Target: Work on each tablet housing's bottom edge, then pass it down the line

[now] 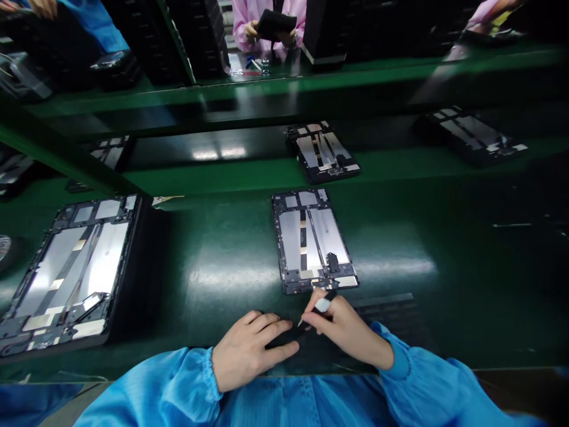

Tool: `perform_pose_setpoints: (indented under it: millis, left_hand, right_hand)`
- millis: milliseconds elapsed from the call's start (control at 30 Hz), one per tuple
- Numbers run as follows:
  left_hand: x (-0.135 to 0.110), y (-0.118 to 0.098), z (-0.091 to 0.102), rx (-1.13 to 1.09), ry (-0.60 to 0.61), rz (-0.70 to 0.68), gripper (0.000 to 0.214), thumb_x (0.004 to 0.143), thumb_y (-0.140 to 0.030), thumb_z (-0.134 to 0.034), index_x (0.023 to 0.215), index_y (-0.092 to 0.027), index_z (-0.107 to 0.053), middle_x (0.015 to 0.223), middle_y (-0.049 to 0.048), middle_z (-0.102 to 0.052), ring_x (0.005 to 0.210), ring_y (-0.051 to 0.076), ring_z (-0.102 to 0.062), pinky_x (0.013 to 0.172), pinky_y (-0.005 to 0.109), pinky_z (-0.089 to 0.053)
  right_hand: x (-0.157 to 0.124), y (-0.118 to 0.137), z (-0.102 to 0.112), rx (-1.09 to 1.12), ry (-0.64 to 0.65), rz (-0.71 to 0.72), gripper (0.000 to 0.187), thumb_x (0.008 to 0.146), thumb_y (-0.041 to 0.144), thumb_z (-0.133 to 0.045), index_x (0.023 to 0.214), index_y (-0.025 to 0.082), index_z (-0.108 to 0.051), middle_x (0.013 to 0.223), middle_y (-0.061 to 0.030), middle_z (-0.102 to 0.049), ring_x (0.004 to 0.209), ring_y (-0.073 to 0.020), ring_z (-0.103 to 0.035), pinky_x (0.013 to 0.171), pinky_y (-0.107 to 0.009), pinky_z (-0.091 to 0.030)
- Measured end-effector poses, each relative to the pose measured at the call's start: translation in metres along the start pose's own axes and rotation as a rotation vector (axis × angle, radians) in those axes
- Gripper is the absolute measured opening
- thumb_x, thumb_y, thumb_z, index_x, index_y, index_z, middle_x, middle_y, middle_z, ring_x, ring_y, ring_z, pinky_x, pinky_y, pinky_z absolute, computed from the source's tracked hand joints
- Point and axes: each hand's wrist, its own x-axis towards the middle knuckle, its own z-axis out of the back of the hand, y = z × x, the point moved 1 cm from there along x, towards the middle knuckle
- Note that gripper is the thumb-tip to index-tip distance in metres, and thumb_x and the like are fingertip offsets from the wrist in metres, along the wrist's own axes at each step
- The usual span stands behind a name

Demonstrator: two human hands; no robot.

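My left hand point(255, 350) rests palm down near the table's front edge, fingers stretched and a little apart, touching a dark flat surface. Close by, my right hand point(340, 326) pinches a thin pointed tool point(301, 322), its pale tip directed at the left fingertips; its exact kind is unclear. A whitish piece point(323, 305) shows at the right fingers. Beneath the hands lies a dark translucent sheet point(395, 303), partly covered by them. Just beyond them an opened tablet point(291, 237) lies flat, its silver plates, ribbon cables and black frame exposed.
A tall stack of opened tablets point(111, 237) stands at left. More opened tablets point(322, 151) lie on the green line behind, another point(478, 133) at right. A green post point(66, 148) slants across the left. Opposite, a person in pink point(242, 24) holds a dark device.
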Motion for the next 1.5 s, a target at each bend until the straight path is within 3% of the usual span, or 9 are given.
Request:
perform_pose_setpoints:
  millis: [133,267,433,1500]
  left_hand:
    - [0.011,0.008,0.004,-0.043,-0.031,0.034,0.026,0.097,-0.021,-0.05,0.119,-0.026,-0.064,0.12,0.0071,-0.063,0.101,0.019,-0.058,0.078,0.03,-0.047]
    - [0.03,0.027,0.004,0.007,-0.175,0.109,0.02,0.098,-0.02,-0.051,0.112,-0.02,-0.065,0.109,0.0068,-0.067,0.093,0.017,-0.06,0.077,0.029,-0.049]
    - [0.037,0.039,-0.001,0.06,-0.2,0.104,0.017,0.097,-0.017,-0.051,0.108,-0.018,-0.065,0.105,0.0055,-0.068,0.091,0.016,-0.061,0.075,0.028,-0.049]
    - [0.037,0.038,0.0,0.043,-0.205,0.111,0.019,0.098,-0.016,-0.05,0.113,-0.017,-0.062,0.107,0.0048,-0.069,0.092,0.017,-0.059,0.075,0.03,-0.049]
  right_hand:
    - [0.016,0.01,0.033,0.113,-0.141,0.001,0.029,0.089,0.046,-0.06,0.076,0.02,-0.056,0.071,0.0002,-0.061,0.056,-0.0131,-0.064,0.053,-0.025,-0.054]
    - [0.046,0.019,0.051,0.114,-0.031,-0.085,0.028,0.085,0.045,-0.063,0.08,0.019,-0.052,0.063,0.0004,-0.064,0.062,-0.0184,-0.071,0.046,-0.022,-0.053]
    - [0.066,0.019,0.044,0.097,0.056,-0.143,0.022,0.086,0.038,-0.062,0.082,0.019,-0.052,0.058,0.0011,-0.065,0.056,-0.016,-0.07,0.043,-0.02,-0.052]
    - [0.065,0.014,0.039,0.052,0.058,-0.151,0.016,0.088,0.032,-0.059,0.079,0.02,-0.055,0.059,0.0015,-0.065,0.057,-0.0178,-0.071,0.052,-0.025,-0.057]
